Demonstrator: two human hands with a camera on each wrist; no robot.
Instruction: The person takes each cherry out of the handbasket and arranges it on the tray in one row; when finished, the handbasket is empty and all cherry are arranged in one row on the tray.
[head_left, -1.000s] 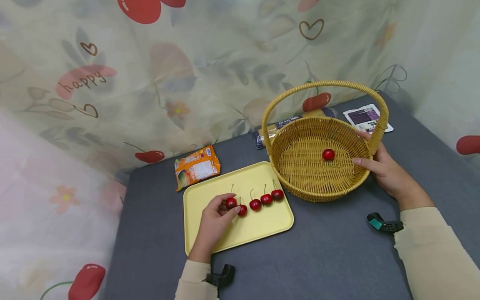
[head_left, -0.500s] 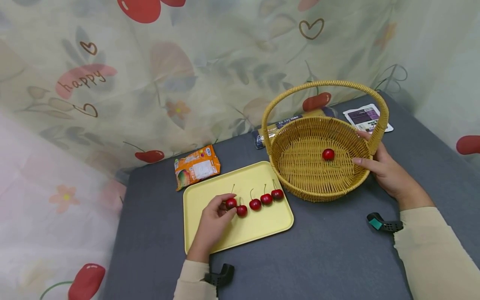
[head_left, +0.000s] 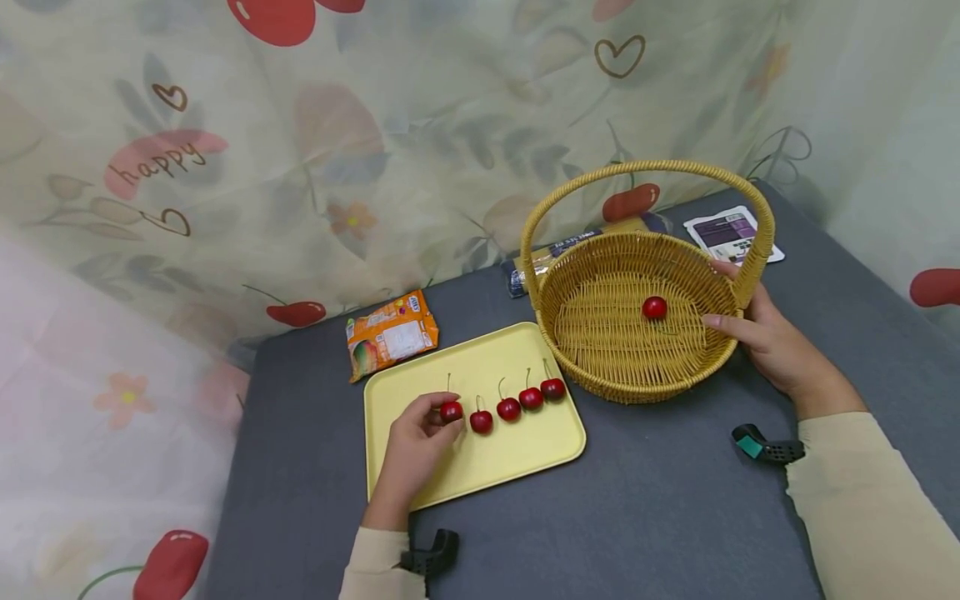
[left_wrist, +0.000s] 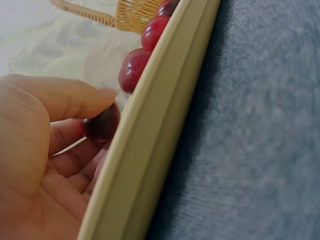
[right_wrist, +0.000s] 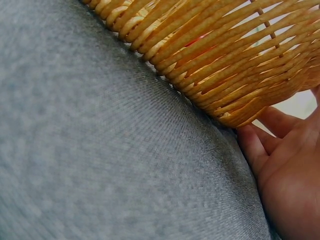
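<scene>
Over the left part of the yellow tray (head_left: 495, 465), my left hand (head_left: 414, 442) pinches a dark red cherry (head_left: 451, 412) between thumb and fingers; its stem points up. In the left wrist view, this cherry (left_wrist: 102, 124) sits at the thumb tip, just behind the tray's rim. To its right several more stemmed cherries (head_left: 508, 409) form a row on the tray. My right hand (head_left: 783, 350) grips the right side of the wicker basket (head_left: 600, 342), thumb over the rim. One cherry (head_left: 655, 307) lies inside the basket.
An orange snack packet (head_left: 393, 335) lies behind the tray. Behind the basket are a long clear-and-blue packet (head_left: 517, 275) and a white-and-purple packet (head_left: 731, 233). The basket's tall handle (head_left: 652, 167) arches over it. A patterned curtain (head_left: 420, 167) borders the grey table (head_left: 600, 517).
My left hand has shifted slightly left with its cherry, widening the gap to the neighbouring cherry. The right hand and basket stay in place.
</scene>
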